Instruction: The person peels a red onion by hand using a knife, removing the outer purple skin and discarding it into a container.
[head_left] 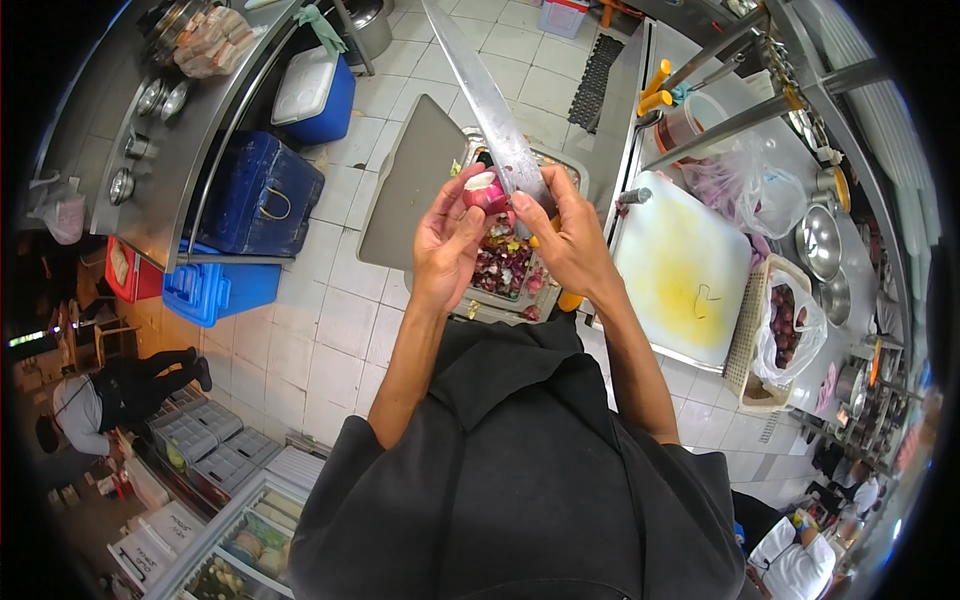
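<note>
A partly peeled red onion (484, 193) rests in the fingers of my left hand (447, 240), its pale cut face turned up. In my right hand (572, 236) is a large knife (490, 105), gripped near the base of its broad blade. The blade points away and slightly left, and its lower edge is against or very near the onion. Most of the knife's handle is hidden by my hand. Beneath both hands, a container holds purple onion skins and scraps (503, 265). A grey lid or board (408, 185) lies beside it on the left.
To my right are a white cutting board (680, 275) with a yellow stain and a basket (751, 335) with bagged red onions (785, 325). Blue coolers (262, 190) stand by the steel counter (190, 130) at left. Two people work in the background, lower left and lower right.
</note>
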